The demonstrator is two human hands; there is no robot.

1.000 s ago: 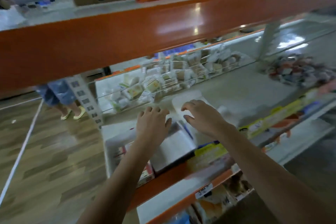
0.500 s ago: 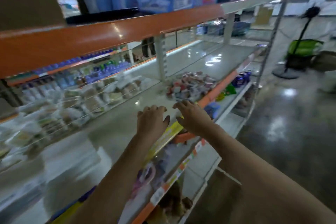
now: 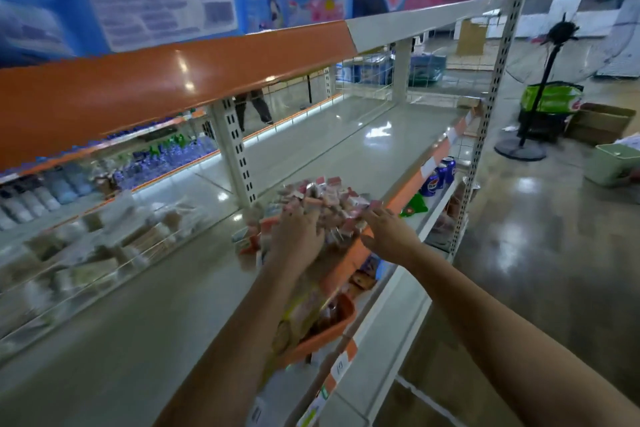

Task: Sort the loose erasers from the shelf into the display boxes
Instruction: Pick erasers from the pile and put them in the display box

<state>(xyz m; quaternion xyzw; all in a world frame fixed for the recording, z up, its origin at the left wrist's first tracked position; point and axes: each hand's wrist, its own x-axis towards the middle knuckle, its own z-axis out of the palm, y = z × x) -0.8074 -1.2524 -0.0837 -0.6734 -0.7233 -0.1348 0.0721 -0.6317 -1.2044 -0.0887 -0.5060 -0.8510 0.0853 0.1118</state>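
A heap of loose wrapped erasers (image 3: 325, 198), pink, white and red, lies on the grey shelf (image 3: 166, 305) near its orange front lip. My left hand (image 3: 298, 239) reaches onto the near side of the heap, fingers spread and touching the erasers. My right hand (image 3: 388, 229) comes in from the right with fingers extended against the heap's right edge. Neither hand plainly grips anything. Display boxes (image 3: 104, 246) with packed erasers stand blurred along the back left of the shelf behind a wire rail.
An orange shelf edge (image 3: 173, 87) hangs overhead with blue and pink boxes on top. A white upright post (image 3: 235, 156) stands behind the heap. Lower shelves hold snacks and cans (image 3: 440, 175). A fan stand (image 3: 530, 135) and cartons sit on the glossy floor at right.
The view swung right from the display boxes to the eraser heap. Both hands travelled right along the shelf and now touch the heap.
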